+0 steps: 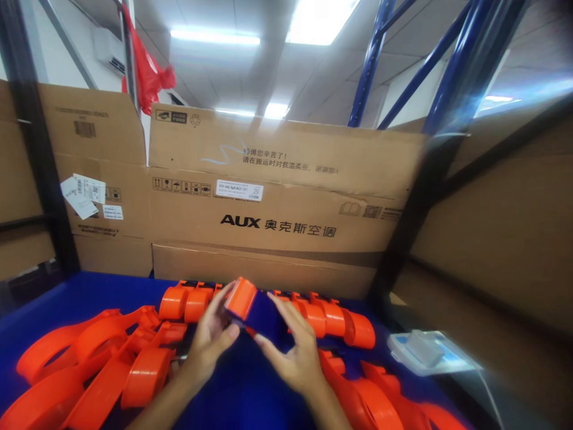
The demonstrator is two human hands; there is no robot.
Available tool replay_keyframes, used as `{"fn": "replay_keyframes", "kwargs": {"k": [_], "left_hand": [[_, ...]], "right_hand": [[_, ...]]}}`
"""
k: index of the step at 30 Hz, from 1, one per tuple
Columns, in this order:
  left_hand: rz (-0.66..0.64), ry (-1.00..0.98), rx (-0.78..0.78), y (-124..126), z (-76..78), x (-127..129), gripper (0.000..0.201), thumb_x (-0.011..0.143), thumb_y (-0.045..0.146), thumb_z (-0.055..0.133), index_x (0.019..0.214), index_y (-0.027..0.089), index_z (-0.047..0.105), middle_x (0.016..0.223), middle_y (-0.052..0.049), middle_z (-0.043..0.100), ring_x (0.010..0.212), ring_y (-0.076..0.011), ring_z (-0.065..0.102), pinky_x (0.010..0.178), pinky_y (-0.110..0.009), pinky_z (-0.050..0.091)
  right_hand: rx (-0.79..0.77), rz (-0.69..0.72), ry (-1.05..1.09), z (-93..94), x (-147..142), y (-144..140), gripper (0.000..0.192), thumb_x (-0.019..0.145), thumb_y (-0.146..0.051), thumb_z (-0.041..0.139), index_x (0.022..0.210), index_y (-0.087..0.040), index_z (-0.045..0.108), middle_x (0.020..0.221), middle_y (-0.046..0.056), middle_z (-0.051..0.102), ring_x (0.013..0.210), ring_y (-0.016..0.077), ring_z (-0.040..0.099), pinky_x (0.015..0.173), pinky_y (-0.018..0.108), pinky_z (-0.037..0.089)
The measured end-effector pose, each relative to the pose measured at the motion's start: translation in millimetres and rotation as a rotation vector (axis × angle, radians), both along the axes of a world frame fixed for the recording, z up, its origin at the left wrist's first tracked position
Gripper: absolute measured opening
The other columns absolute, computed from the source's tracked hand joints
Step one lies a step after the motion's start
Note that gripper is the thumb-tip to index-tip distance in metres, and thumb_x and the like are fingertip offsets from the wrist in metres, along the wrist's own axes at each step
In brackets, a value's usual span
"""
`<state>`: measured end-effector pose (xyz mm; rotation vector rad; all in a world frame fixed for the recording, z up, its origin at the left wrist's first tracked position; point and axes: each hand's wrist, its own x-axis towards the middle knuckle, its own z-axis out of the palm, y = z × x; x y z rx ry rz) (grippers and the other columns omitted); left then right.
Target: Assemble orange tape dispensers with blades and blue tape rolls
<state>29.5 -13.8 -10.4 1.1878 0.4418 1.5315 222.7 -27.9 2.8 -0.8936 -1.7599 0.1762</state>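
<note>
Together both hands (pixel 257 343) grip an orange-and-blue piece (pixel 248 307).

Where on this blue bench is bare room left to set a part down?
Bare blue surface shows at far left, before the cardboard boxes, and between the forearms under the left hand and right hand, which hold an orange part. Orange pieces crowd the left pile, back row and lower right.

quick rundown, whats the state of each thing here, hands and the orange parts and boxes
left hand: gripping the orange and blue part
right hand: gripping the same part
orange and blue part: held up off the blue table
orange rollers: lined up in a row
orange handles: heaped loosely
AUX carton: closed, standing behind the row
</note>
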Motion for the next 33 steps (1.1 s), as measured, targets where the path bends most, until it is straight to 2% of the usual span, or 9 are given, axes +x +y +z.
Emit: {"fn": "replay_keyframes", "kwargs": {"k": [4,6,12,16,20,24,28,31,33], "left_hand": [[-0.066,0.157,-0.001,-6,-6.8,6,0.074,0.072,0.025,0.085,0.140,0.026,0.056,0.147,-0.011,0.055,0.136,-0.0348,0.048,0.114,-0.045,0.037],[-0.060,0.217,0.016,-10,-9.2,9,0.075,0.072,0.023,0.085,0.140,0.028,0.056,0.148,-0.010,0.055,0.138,-0.0342,0.046,0.116,-0.044,0.035],[0.040,0.230,-0.036,-9,-12.8,14,0.062,0.077,0.031,0.080,0.135,0.024,0.059,0.133,-0.010,0.067,0.126,-0.0346,0.058,0.108,-0.043,0.044],[0.053,0.209,-0.144,-3,-15.3,14,0.057,0.081,0.039,0.076,0.133,0.023,0.058,0.120,-0.012,0.072,0.103,-0.0344,0.072,0.088,-0.044,0.056],[0.095,0.164,-0.229,-2,-8.4,3,0.060,0.082,0.047,0.073,0.134,0.022,0.056,0.109,-0.013,0.076,0.084,-0.0327,0.076,0.073,-0.041,0.060],[0.200,0.195,-0.231,-4,16.6,-41,0.064,0.079,0.049,0.074,0.133,0.019,0.057,0.100,-0.013,0.079,0.079,-0.0317,0.077,0.067,-0.037,0.059],[0.397,0.396,-0.147,5,49.6,-122,0.070,0.076,0.051,0.076,0.134,0.018,0.056,0.101,-0.011,0.078,0.077,-0.0293,0.076,0.068,-0.036,0.059],[0.556,0.736,-0.084,26,67.3,-188,0.069,0.077,0.060,0.069,0.133,0.021,0.059,0.113,-0.010,0.076,0.082,-0.0285,0.075,0.077,-0.038,0.058],[0.763,1.112,-0.017,44,72.9,-223,0.067,0.074,0.065,0.068,0.126,0.024,0.065,0.113,-0.008,0.076,0.098,-0.0320,0.072,0.087,-0.037,0.053]], "right_hand": [[-0.104,0.041,0.335,-8.1,-4,4,0.051,0.093,-0.050,0.058,0.136,-0.023,0.058,0.133,0.012,0.065,0.123,0.0339,0.060,0.106,0.051,0.046],[-0.162,0.056,0.419,-12.2,-9,4,0.050,0.096,-0.055,0.050,0.132,-0.023,0.061,0.132,0.011,0.065,0.123,0.0328,0.060,0.105,0.048,0.048],[-0.222,0.002,0.409,-23.8,-23,7,0.046,0.098,-0.055,0.045,0.127,-0.023,0.064,0.130,0.010,0.065,0.123,0.0295,0.058,0.108,0.044,0.044],[-0.184,0.014,0.389,-25.2,-17,12,0.052,0.103,-0.055,0.030,0.122,-0.023,0.066,0.126,0.010,0.066,0.120,0.0272,0.058,0.108,0.045,0.041],[-0.162,-0.049,0.412,-19.7,-8,16,0.059,0.103,-0.056,0.022,0.112,-0.022,0.070,0.115,0.009,0.070,0.112,0.0265,0.060,0.102,0.044,0.043],[-0.174,-0.089,0.417,-16.8,-5,17,0.059,0.103,-0.057,0.025,0.111,-0.020,0.070,0.112,0.010,0.070,0.104,0.0270,0.062,0.096,0.043,0.044],[-0.173,-0.086,0.376,-15.3,-6,16,0.056,0.103,-0.055,0.027,0.108,-0.020,0.071,0.108,0.010,0.072,0.101,0.0268,0.063,0.093,0.042,0.045],[-0.140,-0.088,0.332,-13.2,-6,15,0.055,0.103,-0.054,0.027,0.104,-0.020,0.071,0.105,0.010,0.072,0.097,0.0264,0.064,0.090,0.042,0.046],[-0.106,-0.088,0.300,-12.0,-5,15,0.054,0.103,-0.053,0.028,0.103,-0.020,0.071,0.104,0.010,0.071,0.095,0.0263,0.064,0.088,0.041,0.046]]}}
